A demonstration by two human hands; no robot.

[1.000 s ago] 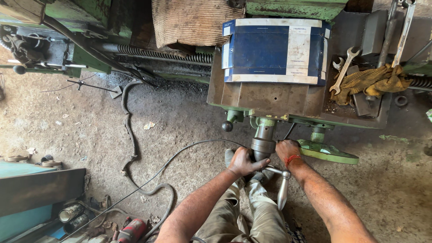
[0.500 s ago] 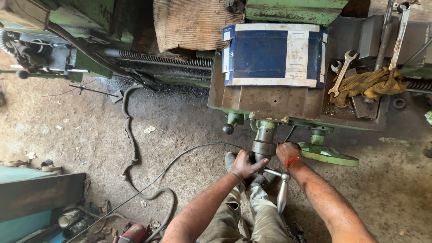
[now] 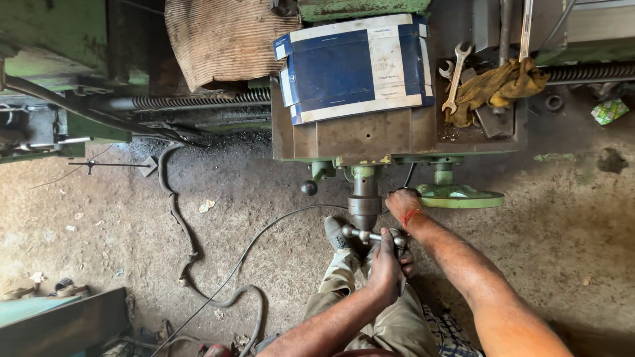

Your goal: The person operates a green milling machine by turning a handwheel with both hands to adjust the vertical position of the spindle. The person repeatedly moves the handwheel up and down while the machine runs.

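Observation:
A steel crank handle sticks out of a round hub under the green lathe carriage. My left hand is closed around the right end of this handle, just above my knees. My right hand, with a red thread on its wrist, grips a dark lever beside the green handwheel. A black ball knob hangs to the left of the hub, untouched.
A blue and white box lies on the carriage, with spanners and a yellow rag to its right. A black cable and a hose run across the dirt floor. My shoe rests below the hub.
My left hand has swung from the left of the hub to the right and lower, turning the crank handle with it. My right hand has stayed on its lever.

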